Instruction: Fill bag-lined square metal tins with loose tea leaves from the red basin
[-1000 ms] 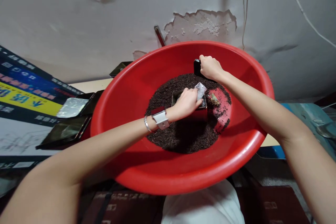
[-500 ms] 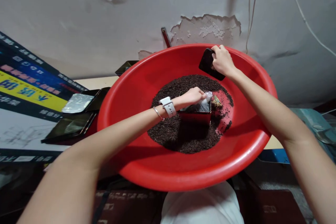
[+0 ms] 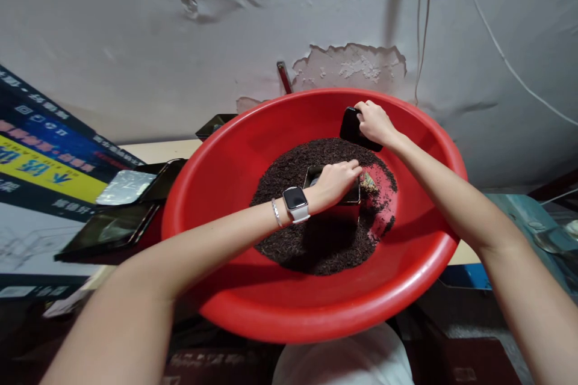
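A square tea tin (image 3: 360,195) stands in the wide red plastic basin (image 3: 316,313), among dark dry leaves (image 3: 289,162) that look like loose tea. My left hand (image 3: 338,180) lies across the tin's mouth with fingers curled at its right rim. Those fingers mostly hide what is under them; a bit of clear plastic (image 3: 315,181) shows inside the tin. Farther right, above the leaves, my right hand (image 3: 376,123) grips a black rounded lid (image 3: 354,127) by its edge, tilted. A small gold-patterned piece (image 3: 368,182) sits beside the tin.
Left of the basin are open dark tins (image 3: 108,231), one with a silvery packet (image 3: 125,186), in front of a printed carton (image 3: 49,150). Another dark tin (image 3: 214,125) stands behind the rim. A peeling wall (image 3: 135,42) rises behind; a teal object (image 3: 519,222) is at right.
My left hand has turned palm-down over the tin, and the clear plastic bag it pinched is now largely out of sight. My right hand still holds the lid. The view has shifted slightly.
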Tool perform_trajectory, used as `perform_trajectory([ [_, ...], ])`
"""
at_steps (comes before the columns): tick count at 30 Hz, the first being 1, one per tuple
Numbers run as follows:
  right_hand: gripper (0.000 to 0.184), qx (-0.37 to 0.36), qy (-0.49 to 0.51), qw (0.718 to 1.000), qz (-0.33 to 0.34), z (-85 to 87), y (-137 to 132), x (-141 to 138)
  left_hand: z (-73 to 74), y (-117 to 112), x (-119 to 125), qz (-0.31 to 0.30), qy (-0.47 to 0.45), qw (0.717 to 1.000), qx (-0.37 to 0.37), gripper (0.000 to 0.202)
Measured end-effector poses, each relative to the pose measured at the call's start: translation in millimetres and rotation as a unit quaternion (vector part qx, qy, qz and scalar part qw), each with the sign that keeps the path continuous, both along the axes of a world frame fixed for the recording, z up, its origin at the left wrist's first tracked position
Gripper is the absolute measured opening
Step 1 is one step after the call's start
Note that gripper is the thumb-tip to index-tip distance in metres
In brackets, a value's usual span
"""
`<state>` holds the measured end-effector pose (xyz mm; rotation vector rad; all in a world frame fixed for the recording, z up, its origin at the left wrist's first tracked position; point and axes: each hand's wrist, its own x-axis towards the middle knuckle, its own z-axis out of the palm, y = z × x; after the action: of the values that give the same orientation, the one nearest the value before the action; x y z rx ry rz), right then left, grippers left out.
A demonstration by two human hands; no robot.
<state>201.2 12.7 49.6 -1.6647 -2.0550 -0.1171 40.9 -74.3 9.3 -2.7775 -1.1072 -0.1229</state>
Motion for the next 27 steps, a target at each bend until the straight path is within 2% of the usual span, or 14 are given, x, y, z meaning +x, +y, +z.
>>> perform_trajectory([
  [2,0.038,0.019,0.022,1.000,-0.003,2.0,0,2,-2.5,3,-5,-0.055,0.025,0.998,-0.017,0.029],
  [5,0.038,0.051,0.065,0.996,-0.018,7.4,-2,3,-2.9,10,-12,-0.098,0.048,0.992,-0.060,0.035],
  [8,0.033,0.069,0.098,0.993,-0.004,16.4,-7,2,8.3,18,-17,-0.107,0.017,0.976,-0.192,0.034],
  [10,0.031,0.071,0.109,0.991,0.022,24.6,-11,1,21.1,25,-24,-0.050,-0.070,0.949,-0.303,0.030],
  [11,0.030,0.073,0.113,0.990,0.034,29.1,-13,0,27.5,29,-29,0.008,-0.137,0.931,-0.337,0.028],
  [13,0.026,0.074,0.124,0.988,0.055,37.9,-18,-1,38.0,39,-43,0.153,-0.289,0.883,-0.338,0.027],
  [15,0.022,0.056,0.145,0.984,0.086,44.0,-24,-6,43.2,51,-59,0.253,-0.413,0.821,-0.302,0.029],
  [16,0.019,0.031,0.157,0.981,0.110,45.2,-27,-9,43.7,56,-67,0.277,-0.458,0.792,-0.294,0.030],
  [18,0.015,-0.055,0.179,0.967,0.175,42.8,-34,-20,41.0,63,-78,0.289,-0.520,0.745,-0.301,0.031],
  [20,0.013,-0.152,0.176,0.943,0.238,34.2,-40,-33,35.4,65,-82,0.278,-0.549,0.721,-0.319,0.031],
  [22,0.013,-0.219,0.143,0.924,0.280,21.9,-46,-46,28.5,61,-79,0.261,-0.548,0.721,-0.334,0.031],
  [24,0.014,-0.243,0.097,0.917,0.302,8.8,-49,-56,21.5,54,-71,0.242,-0.527,0.735,-0.353,0.034],
  [27,0.019,-0.184,0.025,0.934,0.305,-9.0,-53,-64,11.4,45,-57,0.211,-0.493,0.771,-0.344,0.043],
])
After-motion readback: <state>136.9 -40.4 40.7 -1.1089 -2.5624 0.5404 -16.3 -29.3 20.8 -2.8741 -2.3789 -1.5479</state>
